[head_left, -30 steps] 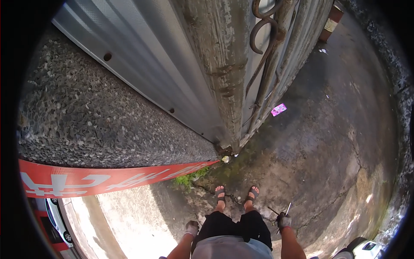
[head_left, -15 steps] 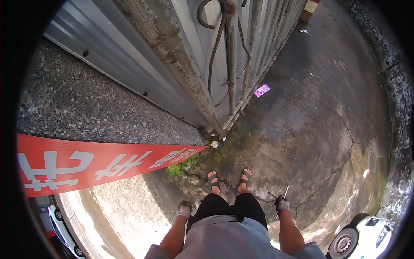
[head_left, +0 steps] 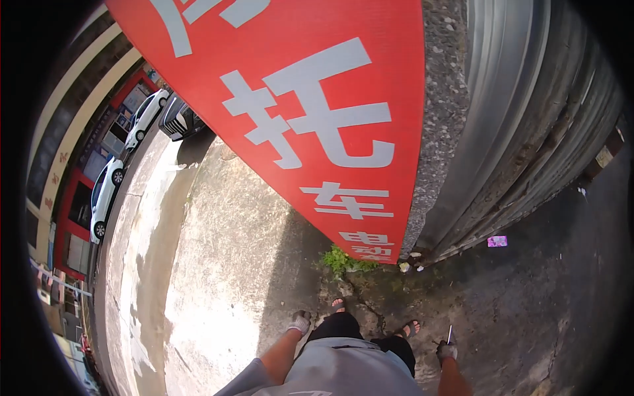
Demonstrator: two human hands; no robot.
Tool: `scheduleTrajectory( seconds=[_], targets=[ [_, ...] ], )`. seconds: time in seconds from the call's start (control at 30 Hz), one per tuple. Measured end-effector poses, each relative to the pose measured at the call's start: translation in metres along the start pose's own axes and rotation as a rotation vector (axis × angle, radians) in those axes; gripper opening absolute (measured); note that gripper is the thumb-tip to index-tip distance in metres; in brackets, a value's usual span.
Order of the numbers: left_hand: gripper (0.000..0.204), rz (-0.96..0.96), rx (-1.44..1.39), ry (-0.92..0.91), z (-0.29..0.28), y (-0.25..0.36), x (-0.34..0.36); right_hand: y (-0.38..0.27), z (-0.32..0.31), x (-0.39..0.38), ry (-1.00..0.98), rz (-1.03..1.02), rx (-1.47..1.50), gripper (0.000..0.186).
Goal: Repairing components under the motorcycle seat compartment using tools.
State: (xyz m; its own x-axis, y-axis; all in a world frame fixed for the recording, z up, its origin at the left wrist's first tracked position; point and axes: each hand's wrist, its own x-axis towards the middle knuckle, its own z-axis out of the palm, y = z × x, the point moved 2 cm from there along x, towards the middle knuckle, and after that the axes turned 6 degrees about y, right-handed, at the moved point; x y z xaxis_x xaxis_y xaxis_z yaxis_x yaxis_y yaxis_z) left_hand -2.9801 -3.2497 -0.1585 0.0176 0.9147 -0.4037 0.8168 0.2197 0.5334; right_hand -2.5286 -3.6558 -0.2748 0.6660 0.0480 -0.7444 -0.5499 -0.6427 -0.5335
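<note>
One gloved hand, the right grip [head_left: 447,352], is closed around a thin pale rod [head_left: 450,332] jutting forward; whether the left grip [head_left: 300,322], near the black shorts [head_left: 339,325], is spread or clenched I cannot tell. Farther out: sandalled feet [head_left: 412,328], green weeds [head_left: 338,260], a red sign [head_left: 396,86], a pink packet [head_left: 496,241].

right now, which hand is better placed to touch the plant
Probably the left hand: it appears nearer the plant and shows nothing held, while the right hand grips a thin rod.

Worn are a grey shirt [head_left: 343,371], black shorts [head_left: 340,326], dark sandals [head_left: 407,330] and gloves [head_left: 300,322].
</note>
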Motion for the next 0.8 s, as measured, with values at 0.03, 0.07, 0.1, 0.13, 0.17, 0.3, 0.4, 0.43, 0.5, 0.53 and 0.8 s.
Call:
scheduleTrajectory(
  seconds=[0.03,0.07,0.1,0.13,0.17,0.3,0.4,0.43,0.5,0.53,0.8],
  targets=[
    [0.030,0.017,0.057,0.095,-0.017,-0.046,0.006,-0.031,0.033,-0.021,-0.103,-0.009,-0.022,0.015],
    [0.030,-0.014,0.017,0.117,-0.014,-0.061,0.010,-0.050,0.044,-0.034,-0.126,0.000,-0.034,0.018],
    [0.031,0.154,0.037,0.149,-0.011,-0.063,0.013,-0.048,0.059,-0.016,-0.169,-0.023,-0.169,0.021],
    [0.032,0.311,0.057,0.195,-0.010,-0.071,0.012,-0.039,0.075,0.017,-0.210,-0.049,-0.316,0.023],
    [0.032,0.297,0.031,0.208,-0.014,-0.078,0.019,-0.052,0.096,0.015,-0.313,-0.055,-0.326,0.019],
    [0.030,-0.238,-0.119,0.200,-0.046,-0.158,0.058,-0.115,0.224,-0.042,-0.267,-0.325,-0.619,0.016],
    [0.031,-0.253,0.076,0.254,-0.086,-0.197,0.074,-0.155,0.319,-0.072,-0.312,-1.167,-1.633,0.023],
    [0.031,-0.349,0.047,0.205,-0.097,-0.214,0.075,-0.176,0.351,-0.100,-0.327,-1.277,-1.544,0.025],
    [0.031,-0.401,-0.007,0.200,-0.123,-0.224,0.068,-0.241,0.418,-0.195,-0.367,-1.129,-1.165,0.029],
    [0.030,-0.437,-0.047,0.220,-0.147,-0.223,0.077,-0.275,0.447,-0.240,-0.383,-0.886,-0.867,0.029],
    [0.027,-0.402,-0.232,0.175,-0.218,-0.195,0.186,-0.448,0.662,-0.343,-0.408,-0.584,-0.375,0.035]
  ],
)
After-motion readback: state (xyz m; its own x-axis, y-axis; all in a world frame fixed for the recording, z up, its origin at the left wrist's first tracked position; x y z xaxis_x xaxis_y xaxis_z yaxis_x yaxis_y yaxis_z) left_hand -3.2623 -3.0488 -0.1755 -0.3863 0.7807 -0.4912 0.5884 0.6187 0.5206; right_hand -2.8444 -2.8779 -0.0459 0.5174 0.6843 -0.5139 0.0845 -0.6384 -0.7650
